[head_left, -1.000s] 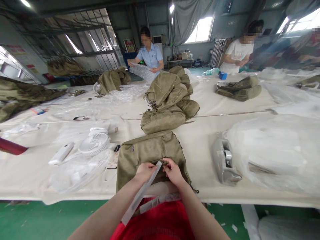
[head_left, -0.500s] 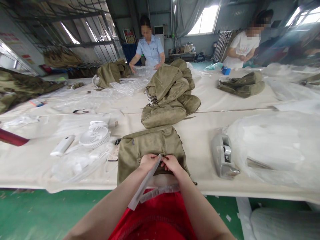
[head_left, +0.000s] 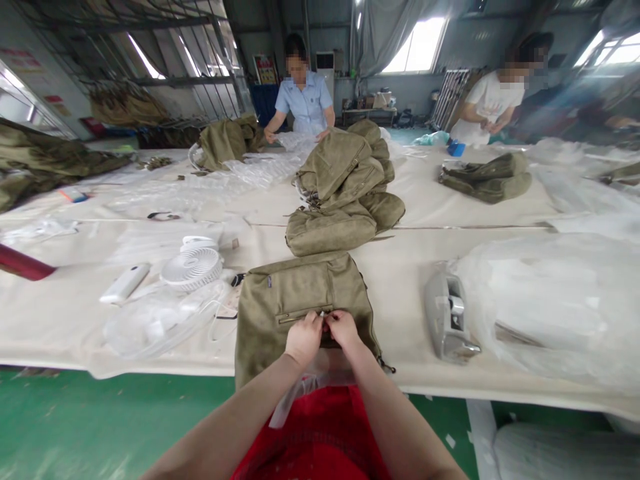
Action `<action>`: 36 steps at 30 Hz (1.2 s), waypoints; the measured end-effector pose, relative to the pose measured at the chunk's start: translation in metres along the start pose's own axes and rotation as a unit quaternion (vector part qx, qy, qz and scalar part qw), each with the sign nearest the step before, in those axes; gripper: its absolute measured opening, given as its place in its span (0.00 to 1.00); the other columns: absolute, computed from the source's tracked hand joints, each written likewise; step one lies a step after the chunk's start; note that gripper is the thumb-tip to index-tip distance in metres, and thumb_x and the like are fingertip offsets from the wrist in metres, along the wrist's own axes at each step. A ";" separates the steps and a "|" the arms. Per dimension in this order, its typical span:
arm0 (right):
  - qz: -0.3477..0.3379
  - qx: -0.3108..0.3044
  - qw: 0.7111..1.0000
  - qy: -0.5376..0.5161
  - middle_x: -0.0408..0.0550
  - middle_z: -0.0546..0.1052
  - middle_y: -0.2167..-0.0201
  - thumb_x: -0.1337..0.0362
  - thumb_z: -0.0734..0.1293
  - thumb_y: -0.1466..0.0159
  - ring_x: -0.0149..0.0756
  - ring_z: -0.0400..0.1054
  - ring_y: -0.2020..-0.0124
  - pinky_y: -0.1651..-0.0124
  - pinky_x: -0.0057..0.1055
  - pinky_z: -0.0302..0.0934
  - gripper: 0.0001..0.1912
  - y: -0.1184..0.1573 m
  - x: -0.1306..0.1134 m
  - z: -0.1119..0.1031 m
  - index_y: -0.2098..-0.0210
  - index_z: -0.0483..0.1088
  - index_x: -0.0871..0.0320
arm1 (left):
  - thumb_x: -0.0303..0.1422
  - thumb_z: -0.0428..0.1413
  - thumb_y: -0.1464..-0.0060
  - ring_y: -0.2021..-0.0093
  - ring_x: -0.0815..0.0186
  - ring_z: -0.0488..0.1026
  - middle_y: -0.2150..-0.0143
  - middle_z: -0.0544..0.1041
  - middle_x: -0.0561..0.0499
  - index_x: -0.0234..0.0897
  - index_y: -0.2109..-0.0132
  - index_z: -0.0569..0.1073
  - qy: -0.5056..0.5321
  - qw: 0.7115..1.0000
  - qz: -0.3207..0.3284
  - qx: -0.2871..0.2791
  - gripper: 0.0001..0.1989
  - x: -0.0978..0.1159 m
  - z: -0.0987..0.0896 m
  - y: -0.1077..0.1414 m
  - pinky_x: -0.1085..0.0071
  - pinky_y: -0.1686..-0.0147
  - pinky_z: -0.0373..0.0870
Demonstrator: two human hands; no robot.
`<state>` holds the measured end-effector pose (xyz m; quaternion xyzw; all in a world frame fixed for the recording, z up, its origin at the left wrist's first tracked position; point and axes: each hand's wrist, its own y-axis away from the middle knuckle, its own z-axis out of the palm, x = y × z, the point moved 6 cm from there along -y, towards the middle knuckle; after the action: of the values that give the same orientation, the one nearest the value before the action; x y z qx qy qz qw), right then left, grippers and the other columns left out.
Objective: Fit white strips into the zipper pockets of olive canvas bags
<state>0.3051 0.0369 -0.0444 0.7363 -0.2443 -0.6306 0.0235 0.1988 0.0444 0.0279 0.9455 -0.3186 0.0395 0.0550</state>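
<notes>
An olive canvas bag (head_left: 280, 287) lies flat in front of me at the table's edge, with a zipped pocket across its face. My left hand (head_left: 306, 333) is closed in a pinch at the right end of the pocket zip (head_left: 295, 315), a scrap of white strip showing at its fingertips. Right beside it, my right hand (head_left: 343, 327) pinches at the same spot, its thumb and fingers nearly touching the left ones. What lies between the right fingers is hidden. Below my left wrist, a pale strip (head_left: 283, 408) hangs over my red clothing.
Several olive bags (head_left: 335, 173) are piled ahead. To the right stand a tape dispenser (head_left: 445, 313) and clear plastic bags (head_left: 560, 300). On the left are a white fan (head_left: 191, 268), a white oblong device (head_left: 125, 283) and plastic wrap (head_left: 150, 327). Two co-workers (head_left: 306, 100) stand across the table.
My left hand has turned and shifted slightly right, uncovering more of the zip. The long white strip that lay over my left wrist now shows mostly below it. My view has shifted slightly.
</notes>
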 end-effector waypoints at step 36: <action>-0.115 -0.002 0.991 0.069 0.43 0.68 0.85 0.40 0.56 0.42 0.30 0.59 0.86 0.82 0.26 0.50 0.26 0.017 -0.005 0.012 0.77 0.67 0.56 | 0.52 0.45 0.52 0.74 0.66 0.60 0.78 0.63 0.53 0.39 0.76 0.64 0.552 0.821 -0.134 -0.051 0.21 -0.038 0.063 -0.005 0.67 0.69 0.60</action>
<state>0.2882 0.0266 -0.0367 0.8012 -0.1542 -0.5773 -0.0310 0.1741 0.0635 -0.0391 0.7948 -0.1063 0.5309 0.2742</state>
